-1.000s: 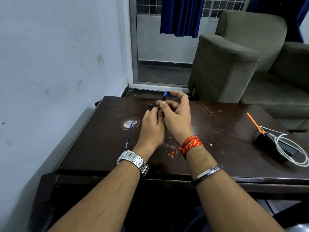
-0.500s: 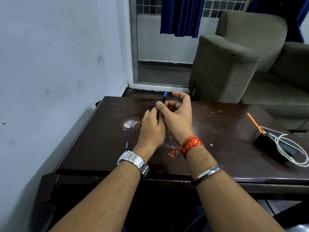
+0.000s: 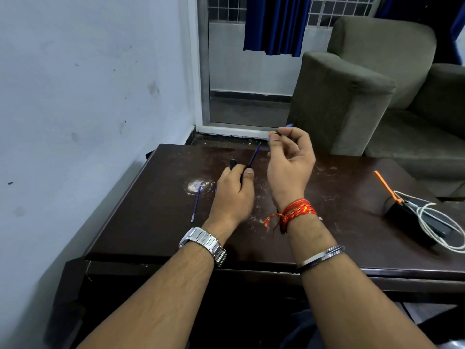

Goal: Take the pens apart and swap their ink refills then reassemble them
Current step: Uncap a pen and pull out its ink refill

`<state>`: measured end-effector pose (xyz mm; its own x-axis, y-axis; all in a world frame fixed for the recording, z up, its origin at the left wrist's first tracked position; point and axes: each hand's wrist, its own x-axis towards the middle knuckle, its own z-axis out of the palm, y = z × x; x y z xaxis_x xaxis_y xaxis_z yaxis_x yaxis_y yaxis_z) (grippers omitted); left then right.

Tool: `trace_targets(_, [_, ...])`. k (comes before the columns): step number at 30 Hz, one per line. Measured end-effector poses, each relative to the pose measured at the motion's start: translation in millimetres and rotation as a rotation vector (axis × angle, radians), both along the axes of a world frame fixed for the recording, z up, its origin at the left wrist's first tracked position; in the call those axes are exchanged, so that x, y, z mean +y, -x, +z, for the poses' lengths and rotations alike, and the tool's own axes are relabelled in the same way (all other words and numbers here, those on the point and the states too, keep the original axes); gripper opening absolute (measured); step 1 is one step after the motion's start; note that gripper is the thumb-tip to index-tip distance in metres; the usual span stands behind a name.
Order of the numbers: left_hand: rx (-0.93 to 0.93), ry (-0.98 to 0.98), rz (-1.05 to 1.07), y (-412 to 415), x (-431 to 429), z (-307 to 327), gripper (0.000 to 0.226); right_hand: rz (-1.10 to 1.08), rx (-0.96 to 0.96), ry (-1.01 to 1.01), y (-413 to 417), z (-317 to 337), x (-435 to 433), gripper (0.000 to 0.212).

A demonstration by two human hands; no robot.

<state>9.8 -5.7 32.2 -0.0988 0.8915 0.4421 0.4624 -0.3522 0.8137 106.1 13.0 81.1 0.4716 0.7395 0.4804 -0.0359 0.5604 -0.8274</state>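
Observation:
My left hand (image 3: 232,195) grips a black pen barrel (image 3: 233,163) low over the dark table (image 3: 339,217). A thin blue ink refill (image 3: 253,155) sticks up out of that barrel toward the far edge. My right hand (image 3: 289,170) is raised to the right of it, pinching a small black pen tip piece with a blue end (image 3: 285,129) between thumb and forefinger. A second loose blue refill (image 3: 196,204) lies on the table left of my left hand. Another dark pen part (image 3: 281,222) shows partly under my right wrist.
A black box (image 3: 412,222) with a white cable (image 3: 432,222) and an orange stick (image 3: 385,186) sits at the table's right. A grey armchair (image 3: 352,96) stands behind the table. A white wall (image 3: 88,96) runs along the left.
My hands have come apart: the right one lifted up and right with the tip piece, baring the refill in the barrel held by the left.

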Motion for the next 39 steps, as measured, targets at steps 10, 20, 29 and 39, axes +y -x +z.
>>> trace_targets(10, [-0.083, -0.014, 0.041, 2.6, 5.4, 0.2, 0.027, 0.25, -0.356, 0.336, -4.2, -15.9, -0.6, 0.017])
trace_targets(20, [-0.022, 0.001, 0.003, 6.8, 9.1, -6.5, 0.023, 0.236, -0.243, 0.299, -0.9, -15.4, 0.3, 0.012])
trace_targets(29, [-0.068, 0.118, 0.11, 14.2, 12.7, -8.4, 0.021, -0.033, -0.007, 0.252, -21.5, -7.1, 7.9, 0.022])
trace_targets(39, [0.015, 0.144, -0.005, 3.6, 13.6, -14.9, 0.036, 0.078, -0.249, 0.496, -18.2, -21.4, 8.1, 0.018])
